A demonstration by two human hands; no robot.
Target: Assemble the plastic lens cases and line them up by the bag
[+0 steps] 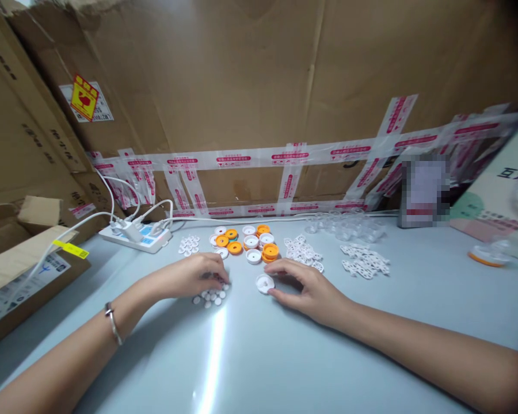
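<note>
My left hand (205,273) reaches down over a loose pile of small white discs (211,296), its fingers bent together at the pile's edge. Whether a disc is pinched there is hidden. To its right, my right hand (300,286) holds a round white plastic cap (265,283) by the rim, between thumb and fingers, low at the table top. A small white piece shows inside the cap. Just behind the hands stand several orange caps (234,248) and white caps (253,256), some of them stacked.
Behind lie small white rings (189,245), white gear-like parts (302,252), flat white parts (365,261) and clear plastic domes (345,226). A power strip (151,244) with cables is at the left, beside a carton (30,276). A large cardboard box (242,86) walls the back. An orange-based clear piece (490,255) sits right.
</note>
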